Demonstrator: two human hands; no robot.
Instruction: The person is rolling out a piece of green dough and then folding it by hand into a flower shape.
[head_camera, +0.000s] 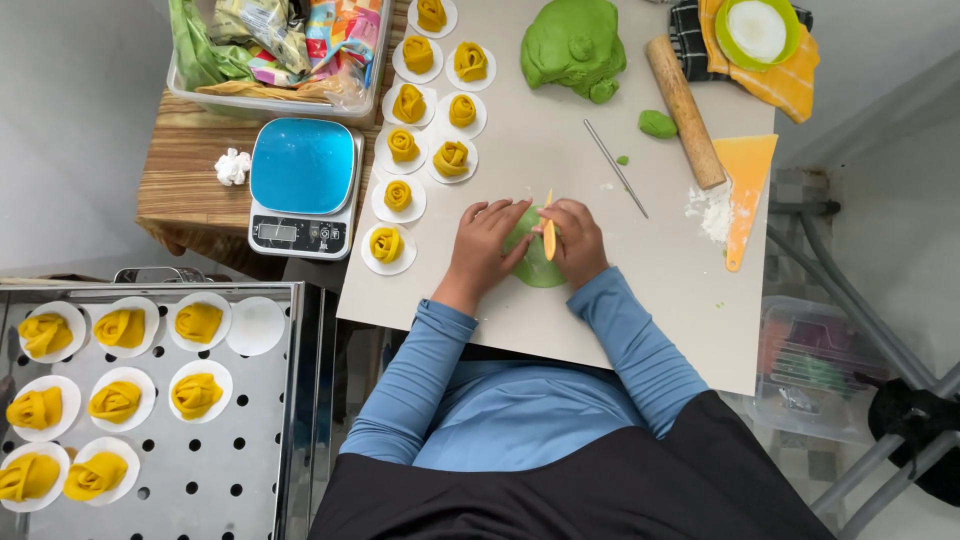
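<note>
Your hands cover most of the flat green dough disc (540, 270); steel perforated tray (270, 440) cut off left and bottom.

pale board (640, 290) over grey floor (80, 130)

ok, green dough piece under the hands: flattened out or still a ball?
Flattened. The green dough piece lies as a thin round disc on the board; left hand presses its edge, right hand holds a yellow tool on it.

Blue scale (303, 166), wooden rolling pin (685, 110)
</note>
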